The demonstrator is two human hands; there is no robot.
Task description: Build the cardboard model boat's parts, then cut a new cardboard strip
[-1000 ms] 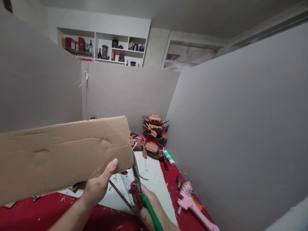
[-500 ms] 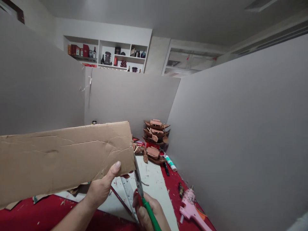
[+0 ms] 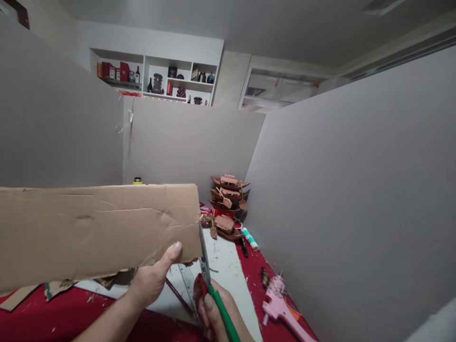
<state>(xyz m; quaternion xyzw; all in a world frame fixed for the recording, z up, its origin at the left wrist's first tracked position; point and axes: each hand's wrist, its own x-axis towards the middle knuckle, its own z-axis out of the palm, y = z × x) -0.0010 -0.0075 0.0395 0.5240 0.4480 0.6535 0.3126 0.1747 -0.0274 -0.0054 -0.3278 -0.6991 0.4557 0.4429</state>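
A long strip of brown cardboard (image 3: 117, 223) is held up over the table, its surface creased near the right end. My left hand (image 3: 156, 275) grips its lower edge, thumb on the near face and the other fingers hidden behind. My right hand (image 3: 217, 313) is closed round the green and red handles of a pair of scissors (image 3: 204, 266). The metal blades point upward and lie along the cardboard's right edge; whether they are cutting into it I cannot tell.
A white board (image 3: 228, 261) with scraps lies on the red tablecloth (image 3: 117, 318). Model wooden boats (image 3: 228, 199) are stacked at the back. On the right are a pink glue gun (image 3: 280, 304), a white and teal tube (image 3: 251, 239) and a black marker (image 3: 244, 248). Grey partitions (image 3: 342, 180) surround the table.
The cardboard's left part has risen slightly, so the strip now sits more level. The scissors stay at its right edge, with both hands still gripping. The view has shifted a little.
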